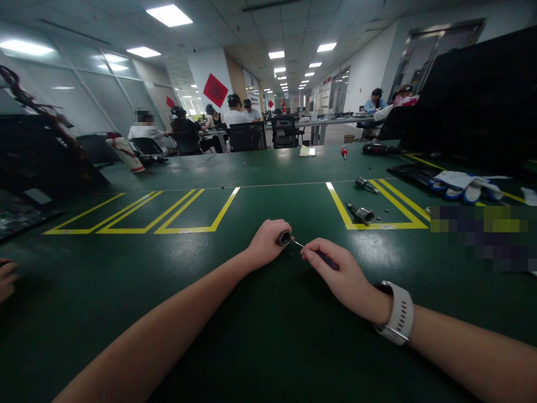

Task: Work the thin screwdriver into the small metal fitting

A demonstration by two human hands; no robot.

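My left hand [268,242] is closed around a round, hollow metal part [283,239], its open end turned toward my right. In my right hand [331,263] is a thin-shafted screwdriver [327,259] with a dark handle. The shaft's tip is at the mouth of the metal part; whether it touches inside cannot be made out. A small dark ring or nut [291,254] lies on the green table [251,336] just below the two hands.
Two metal parts with shafts, one nearer [361,214] and one farther [366,184], lie by the right yellow-taped box with small bits. Beyond are a red screwdriver [344,152], a power drill [381,149] and gloves [465,186]. Another person's hand [6,279] shows at the left edge.
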